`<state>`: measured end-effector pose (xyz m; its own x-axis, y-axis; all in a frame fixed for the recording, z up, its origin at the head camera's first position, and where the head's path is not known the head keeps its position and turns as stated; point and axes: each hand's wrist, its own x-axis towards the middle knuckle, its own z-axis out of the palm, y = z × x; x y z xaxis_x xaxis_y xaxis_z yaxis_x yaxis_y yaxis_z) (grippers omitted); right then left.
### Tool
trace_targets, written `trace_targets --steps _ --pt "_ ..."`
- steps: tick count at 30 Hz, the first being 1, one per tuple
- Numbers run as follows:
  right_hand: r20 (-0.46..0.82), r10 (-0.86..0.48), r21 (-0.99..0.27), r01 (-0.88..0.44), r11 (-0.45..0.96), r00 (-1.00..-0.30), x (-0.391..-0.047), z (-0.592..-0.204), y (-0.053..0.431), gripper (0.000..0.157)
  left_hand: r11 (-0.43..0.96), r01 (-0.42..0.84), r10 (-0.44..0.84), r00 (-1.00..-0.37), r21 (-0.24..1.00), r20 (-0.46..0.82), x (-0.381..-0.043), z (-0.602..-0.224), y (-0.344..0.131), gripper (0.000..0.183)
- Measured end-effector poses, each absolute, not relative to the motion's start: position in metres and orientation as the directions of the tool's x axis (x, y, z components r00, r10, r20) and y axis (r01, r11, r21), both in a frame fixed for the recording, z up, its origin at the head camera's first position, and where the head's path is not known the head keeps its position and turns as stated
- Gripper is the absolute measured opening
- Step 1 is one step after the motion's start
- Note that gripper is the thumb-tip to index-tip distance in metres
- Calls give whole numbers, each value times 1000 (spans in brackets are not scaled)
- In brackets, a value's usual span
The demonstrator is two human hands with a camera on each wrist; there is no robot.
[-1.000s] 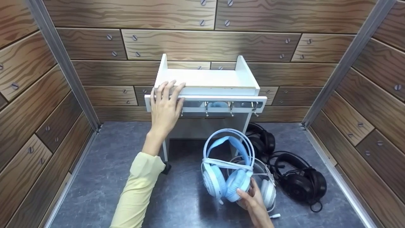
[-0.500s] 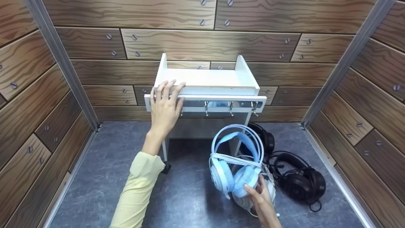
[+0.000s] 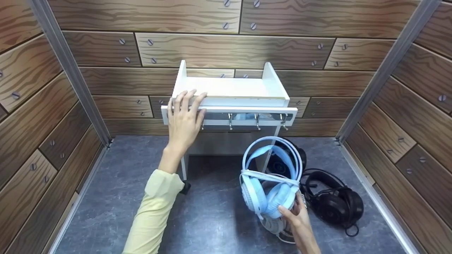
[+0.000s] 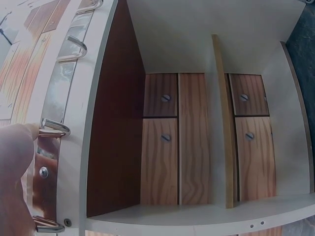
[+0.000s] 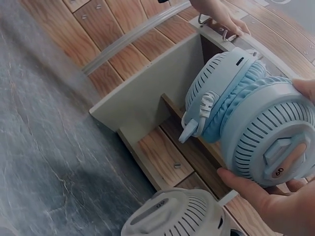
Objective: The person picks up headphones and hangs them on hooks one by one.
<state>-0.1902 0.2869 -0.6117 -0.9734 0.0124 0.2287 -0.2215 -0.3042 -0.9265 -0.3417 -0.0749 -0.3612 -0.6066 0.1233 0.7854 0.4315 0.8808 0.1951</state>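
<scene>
Our right grip [image 3: 299, 224] clamps the blue headphones [image 3: 275, 201] by one cup [image 5: 253, 140], at the near right of the white rack [image 3: 226, 88], where our left grip [image 3: 183, 123] rests unclenched. We judge them light, soft-padded, stiff-shelled; the hard cup suits our hold.

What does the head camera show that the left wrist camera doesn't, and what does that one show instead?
Only the head view: the right hand holding light blue headphones, the black headphones on the floor, and the pale yellow sleeve.

Only the left wrist view: the thin divider standing inside the white shelf unit.

Both: that unit, its metal hooks, the wood-patterned wall and the left hand, though the wrist view catches just part of that hand.
</scene>
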Motion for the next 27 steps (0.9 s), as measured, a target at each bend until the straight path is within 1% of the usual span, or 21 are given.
trace_targets --steps 2,3,5,7,9,13,17,19,21,23,25,27 --pt "269 -4 -911 -253 -327 -963 -193 -615 290 84 880 433 125 -604 193 787 -342 -361 -75 41" --pt "257 6 -919 -246 -307 -966 -194 -617 292 82 882 431 125 -603 190 787 -343 -361 -75 41" --pt "225 35 -930 -225 -291 -974 -189 -604 287 82 883 429 126 -602 187 788 -343 -361 -75 41" --pt "201 68 -946 -212 -246 -977 -184 -593 283 80 884 427 126 -605 187 786 -343 -361 -76 41" --pt "188 91 -949 -205 -239 -978 -175 -571 276 82 885 426 124 -608 190 784 -343 -361 -75 41" --pt "197 106 -942 -218 -256 -975 -161 -537 266 81 884 426 124 -613 193 781 -343 -361 -74 41" --pt "203 106 -934 -225 -277 -973 -155 -525 266 78 884 427 130 -614 190 778 -342 -361 -73 41" --pt "235 93 -923 -252 -289 -968 -156 -526 268 79 886 425 132 -616 187 776 -342 -361 -72 41" --pt "295 71 -900 -302 -316 -953 -160 -532 272 82 885 426 133 -616 187 777 -342 -361 -72 41" --pt "406 27 -842 -385 -378 -913 -171 -549 282 84 885 426 131 -614 187 779 -343 -361 -73 41" --pt "466 3 -806 -426 -412 -885 -175 -552 285 85 886 424 128 -612 187 781 -343 -361 -74 41" --pt "495 -5 -788 -447 -424 -869 -178 -551 286 85 889 419 124 -609 185 783 -343 -361 -75 41"
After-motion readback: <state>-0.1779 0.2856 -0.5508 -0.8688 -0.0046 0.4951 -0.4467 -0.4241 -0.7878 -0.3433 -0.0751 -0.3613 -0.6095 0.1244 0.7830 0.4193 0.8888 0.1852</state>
